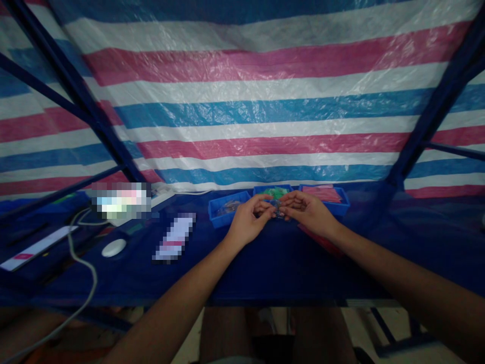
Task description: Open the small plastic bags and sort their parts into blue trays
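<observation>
My left hand (250, 218) and my right hand (311, 211) meet over the table, fingertips pinched around a small see-through bluish piece (279, 209). Its exact kind is too small and blurred to make out. Right behind the hands stand three blue bins. The left bin (223, 221) holds small clear pieces, and bright green pieces (276, 192) lie in the middle one, partly hidden by my fingers. Pinkish-red flat packets (323, 193) fill the right bin (341, 207). Beneath my right wrist a red flat item (322, 239) lies on the table, mostly covered.
On the left of the blue table (265, 275) lie a blurred phone (175, 237), a white round object (114, 247) and a white cable (93, 275). Blue metal posts (424, 116) flank a striped plastic sheet (265, 111) behind. My legs are under the table.
</observation>
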`<state>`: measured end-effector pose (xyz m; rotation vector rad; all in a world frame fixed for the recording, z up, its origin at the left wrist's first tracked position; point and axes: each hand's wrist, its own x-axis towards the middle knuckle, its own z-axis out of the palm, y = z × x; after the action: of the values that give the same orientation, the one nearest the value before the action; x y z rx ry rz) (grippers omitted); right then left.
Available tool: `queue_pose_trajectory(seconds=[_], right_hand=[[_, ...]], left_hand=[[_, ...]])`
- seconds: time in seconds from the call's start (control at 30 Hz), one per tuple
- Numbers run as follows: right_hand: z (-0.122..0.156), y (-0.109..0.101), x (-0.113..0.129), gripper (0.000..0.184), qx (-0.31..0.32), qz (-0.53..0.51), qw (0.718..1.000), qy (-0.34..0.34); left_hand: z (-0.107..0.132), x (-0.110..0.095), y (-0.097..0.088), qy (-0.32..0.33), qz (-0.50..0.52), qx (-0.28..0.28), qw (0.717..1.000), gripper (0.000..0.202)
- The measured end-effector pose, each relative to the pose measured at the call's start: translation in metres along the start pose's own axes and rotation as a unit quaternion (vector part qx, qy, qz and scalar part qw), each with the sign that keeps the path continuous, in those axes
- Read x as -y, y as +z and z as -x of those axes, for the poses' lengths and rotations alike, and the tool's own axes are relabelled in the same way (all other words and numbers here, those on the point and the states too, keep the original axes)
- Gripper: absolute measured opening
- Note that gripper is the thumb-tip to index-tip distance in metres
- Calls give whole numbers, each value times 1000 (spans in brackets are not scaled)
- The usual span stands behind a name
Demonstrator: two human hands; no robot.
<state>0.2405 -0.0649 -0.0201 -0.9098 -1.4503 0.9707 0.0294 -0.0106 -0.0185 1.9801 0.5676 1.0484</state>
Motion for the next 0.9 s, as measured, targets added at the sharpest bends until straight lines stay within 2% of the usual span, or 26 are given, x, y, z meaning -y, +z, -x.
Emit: queue_pose_trajectory(seconds=[0.17, 0.4, 0.53, 0.8, 0.9], right_hand=[[-1, 1, -4, 33, -9, 10, 1000, -4], [0, 13, -9, 29, -30, 83, 995, -56], [1, 15, -7, 30, -23, 66, 996, -52], [-1, 16, -11, 30, -24, 19, 999, -36], [-1, 18, -12, 26, -25, 36, 998, -46]], left_hand=[[0, 0, 2, -4, 8, 6, 1000, 41], [2, -6, 6, 15, -16, 44, 999, 44], [3, -6, 6, 30, -19, 41, 999, 48], [2, -8, 3, 30, -83, 27, 996, 40], [2, -9, 4, 27, -129, 15, 991, 29]])
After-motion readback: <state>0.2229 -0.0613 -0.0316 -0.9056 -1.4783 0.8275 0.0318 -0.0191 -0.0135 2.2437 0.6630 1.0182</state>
